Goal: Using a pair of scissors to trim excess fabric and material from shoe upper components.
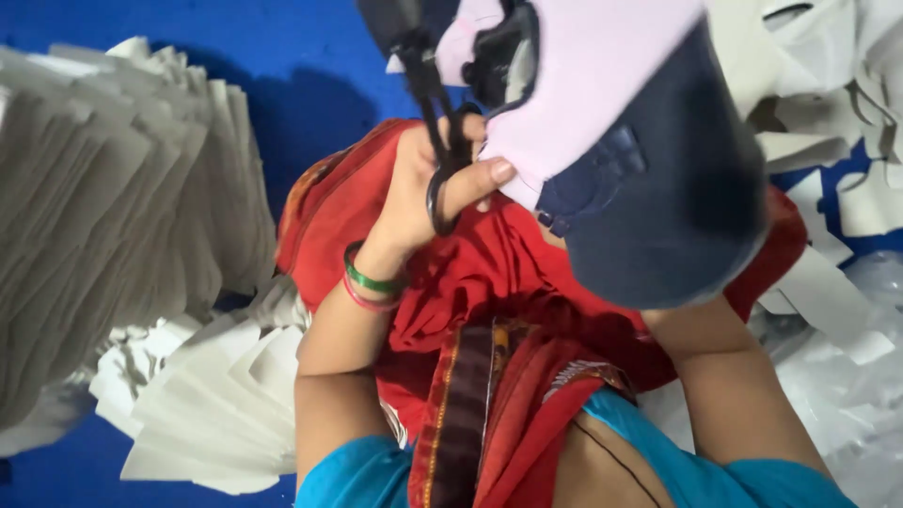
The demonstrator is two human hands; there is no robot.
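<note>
1. L hand (428, 183) raised over red-draped lap, fingers closed through black scissor handles (440, 188), thumb pressed on pink fabric piece (583, 75).
2. Pink piece w/ dark navy part (668, 202) held up close to camera, top centre-right.
3. R hand hidden behind navy part; grip can't tell.
4. Green & red bangles (369, 287) on L wrist.
5. White paper stacks (113, 207) at left on blue floor (301, 56); loose white offcuts (828, 301) at right.

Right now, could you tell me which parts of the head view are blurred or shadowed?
Head view: the dark blue and pink piece near the lens is soft and blurred; the left hand gripping the black scissors is sharper; a shadow falls on the blue floor; white paper stacks evenly lit.
</note>
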